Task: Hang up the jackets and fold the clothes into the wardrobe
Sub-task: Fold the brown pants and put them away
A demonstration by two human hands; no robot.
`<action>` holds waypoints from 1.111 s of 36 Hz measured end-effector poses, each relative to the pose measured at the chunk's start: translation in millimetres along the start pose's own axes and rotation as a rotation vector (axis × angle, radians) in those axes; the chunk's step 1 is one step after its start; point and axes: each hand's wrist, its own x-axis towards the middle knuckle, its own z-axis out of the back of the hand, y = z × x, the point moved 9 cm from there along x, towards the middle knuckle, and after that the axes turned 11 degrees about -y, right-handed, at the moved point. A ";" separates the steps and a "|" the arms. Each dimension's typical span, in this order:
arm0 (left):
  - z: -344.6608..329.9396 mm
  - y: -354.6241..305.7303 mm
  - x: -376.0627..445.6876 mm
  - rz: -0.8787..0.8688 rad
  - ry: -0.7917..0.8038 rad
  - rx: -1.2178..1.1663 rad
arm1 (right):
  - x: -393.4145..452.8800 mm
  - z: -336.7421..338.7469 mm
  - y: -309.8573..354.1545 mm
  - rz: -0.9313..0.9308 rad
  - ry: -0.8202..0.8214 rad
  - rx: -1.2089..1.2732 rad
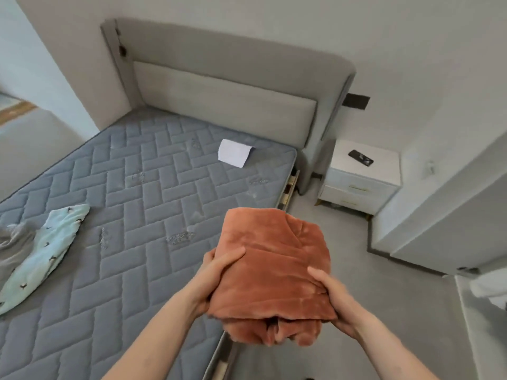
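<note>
A folded rust-orange fleece garment (274, 264) is held in the air over the bed's right edge. My left hand (216, 272) grips its left side, thumb on top and fingers underneath. My right hand (333, 294) grips its right side the same way. On the grey quilted mattress (142, 187), at the far left, lie a pale blue printed garment (46, 250) and a grey garment (12, 248) beside it. A white wardrobe door (450, 223) stands at the right.
A white folded paper (234, 152) lies near the head of the mattress. A white nightstand (359, 179) with a dark phone (360, 157) on it stands right of the bed. Grey floor (343, 234) runs between bed and wardrobe. White cloth (491, 286) shows at the right edge.
</note>
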 end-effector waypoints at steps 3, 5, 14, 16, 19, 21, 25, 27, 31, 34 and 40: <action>-67.7 -26.8 -12.5 -0.089 0.081 0.054 | -1.8 56.8 27.6 0.041 -0.042 0.075; -112.4 -42.3 -21.0 -0.147 0.130 0.117 | -5.5 94.3 45.5 0.068 -0.058 0.101; -283.0 -93.5 -48.7 -0.363 0.230 0.271 | -33.9 247.9 113.2 0.196 -0.204 0.162; -317.3 -101.6 -53.5 -0.383 0.256 0.288 | -39.2 278.2 124.7 0.218 -0.247 0.184; -366.4 -112.2 -58.7 -0.403 0.315 0.329 | -47.1 316.3 140.6 0.253 -0.296 0.213; -397.1 -119.8 -60.2 -0.418 0.352 0.357 | -52.6 339.4 150.3 0.272 -0.332 0.241; -456.6 -135.2 -57.7 -0.431 0.424 0.404 | -60.0 384.7 168.6 0.307 -0.425 0.291; -486.7 -143.0 -55.3 -0.432 0.462 0.424 | -61.9 407.3 177.7 0.324 -0.473 0.322; -545.8 -159.8 -53.1 -0.436 0.539 0.452 | -61.8 450.0 203.3 0.361 -0.572 0.371; -586.4 -181.0 -47.3 -0.465 0.584 0.461 | -56.9 477.5 228.9 0.398 -0.645 0.395; -660.7 -227.7 -21.5 -0.505 0.682 0.493 | -47.9 514.1 286.3 0.472 -0.749 0.437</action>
